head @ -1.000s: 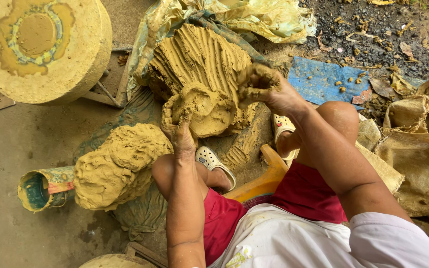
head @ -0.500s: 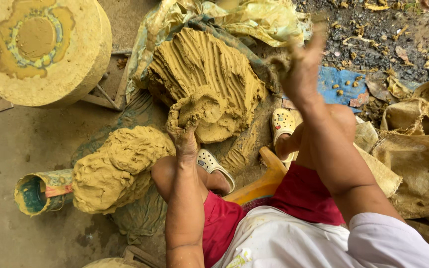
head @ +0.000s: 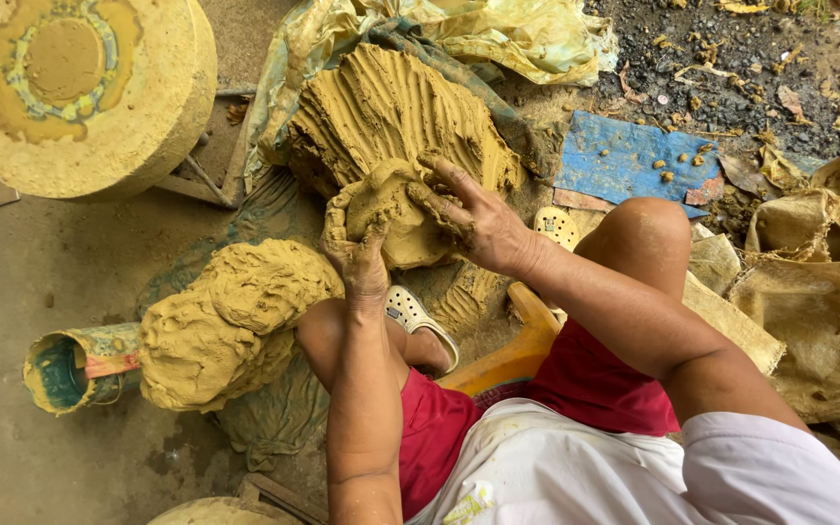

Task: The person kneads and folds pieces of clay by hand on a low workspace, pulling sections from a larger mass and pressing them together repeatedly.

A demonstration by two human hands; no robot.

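Right hand [head: 473, 222], raised in the air half a second ago, now lies flat with fingers spread on the clay lump [head: 391, 209] at the near foot of the grooved clay heap [head: 396, 107], left hand [head: 357, 253] cupping that lump from below, so pressing resumes

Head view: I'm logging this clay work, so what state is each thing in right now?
Left hand: clay-smeared, gripping the clay lump.
Right hand: fingers spread, pressing the clay lump.
Clay lump: wet, half-detached from the grooved clay block.
Grooved clay block: finger-raked.
Kneaded clay pile: lumpy, untouched.
Round wheel: clay-coated.
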